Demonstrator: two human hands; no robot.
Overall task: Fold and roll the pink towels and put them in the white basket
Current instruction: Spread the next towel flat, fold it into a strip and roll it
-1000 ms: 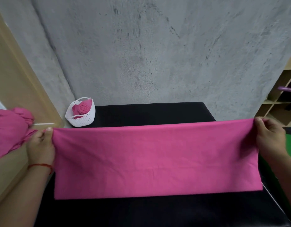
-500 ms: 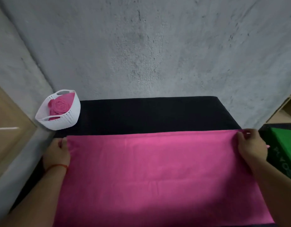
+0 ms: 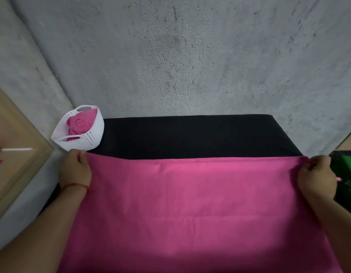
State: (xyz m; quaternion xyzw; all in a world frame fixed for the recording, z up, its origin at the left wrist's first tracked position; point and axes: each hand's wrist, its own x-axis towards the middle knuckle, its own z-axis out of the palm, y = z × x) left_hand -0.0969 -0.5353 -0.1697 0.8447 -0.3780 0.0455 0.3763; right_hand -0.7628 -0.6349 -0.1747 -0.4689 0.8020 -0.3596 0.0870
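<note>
A pink towel was found spread flat across the lower frame, covering the near part of the black table. A faint crease was noted across its middle. Its far left corner was pinched by the left hand, fingers curled. The far right corner was gripped likewise by the right hand. A white basket, left of centre, was seen holding a rolled towel.

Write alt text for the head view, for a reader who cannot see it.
A person's left hand and right hand each grip a far corner of a pink towel spread over a black table. A white basket at the table's far left corner holds a rolled towel, also pink.
</note>
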